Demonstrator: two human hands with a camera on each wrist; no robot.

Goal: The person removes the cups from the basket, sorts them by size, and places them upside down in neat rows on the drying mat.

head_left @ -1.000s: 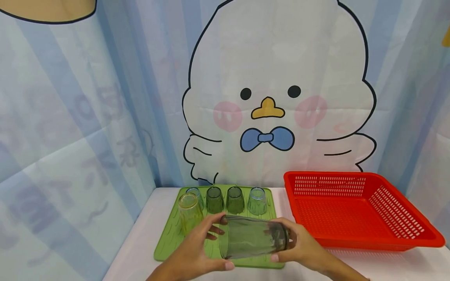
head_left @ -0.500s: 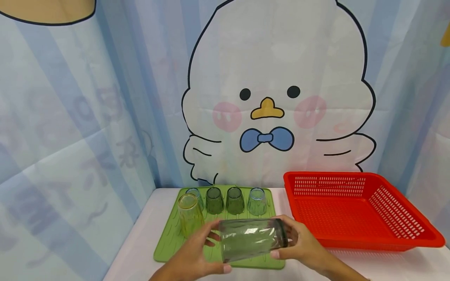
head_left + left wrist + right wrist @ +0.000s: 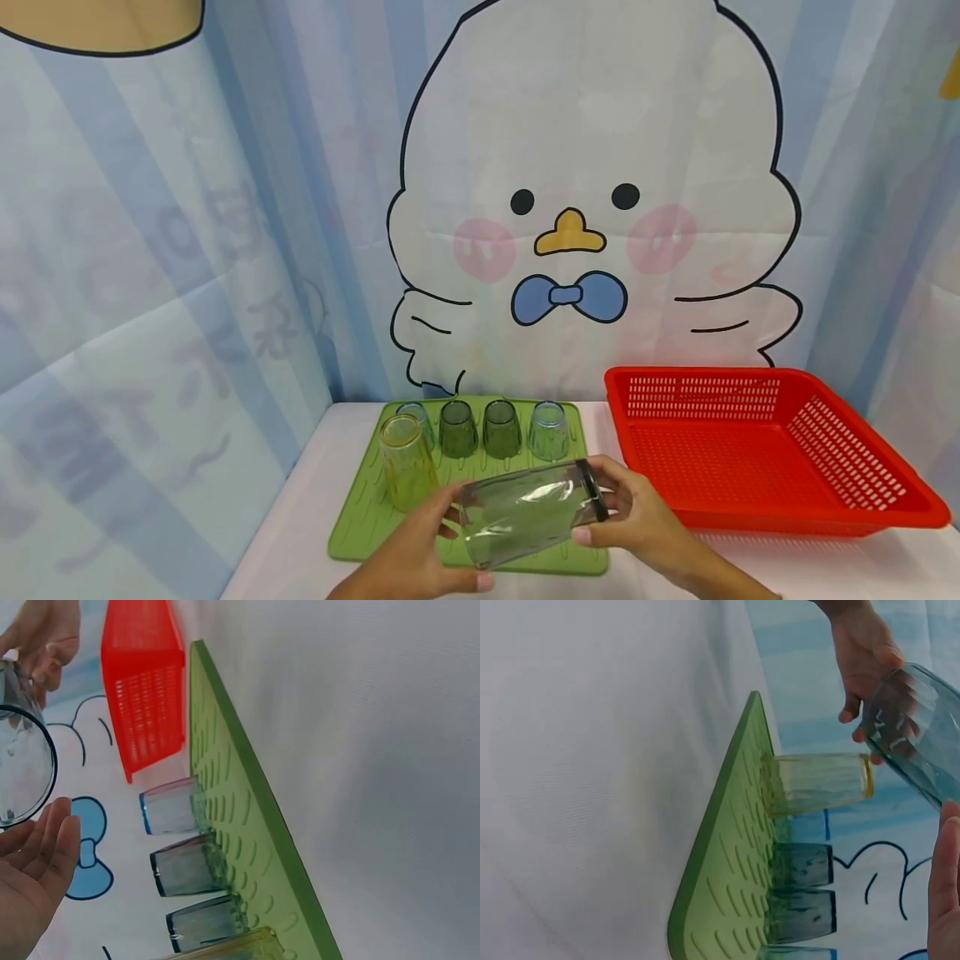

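Note:
Both of my hands hold a tall clear grey-green drinking glass (image 3: 525,512) lying nearly sideways in the air over the front of a green drying mat (image 3: 360,533). My left hand (image 3: 420,542) holds its left end, thumb below and fingers behind. My right hand (image 3: 637,517) grips the dark thick end, thumb in front and fingers behind. In the left wrist view, the glass's round rim (image 3: 54,761) is beside my left fingers (image 3: 56,840). Through the glass wall (image 3: 930,724), in the right wrist view, part of my left hand shows.
On the mat stand a tall yellow glass (image 3: 407,467), two dark green glasses (image 3: 457,429) and two pale bluish glasses (image 3: 549,432). A red plastic basket (image 3: 705,454) sits at the right on the white table (image 3: 300,500). A printed curtain (image 3: 562,125) hangs behind.
The held glass has tilted: its right end is higher and its left end lower. Both hands have shifted slightly with it. The glasses on the mat and the basket stay put.

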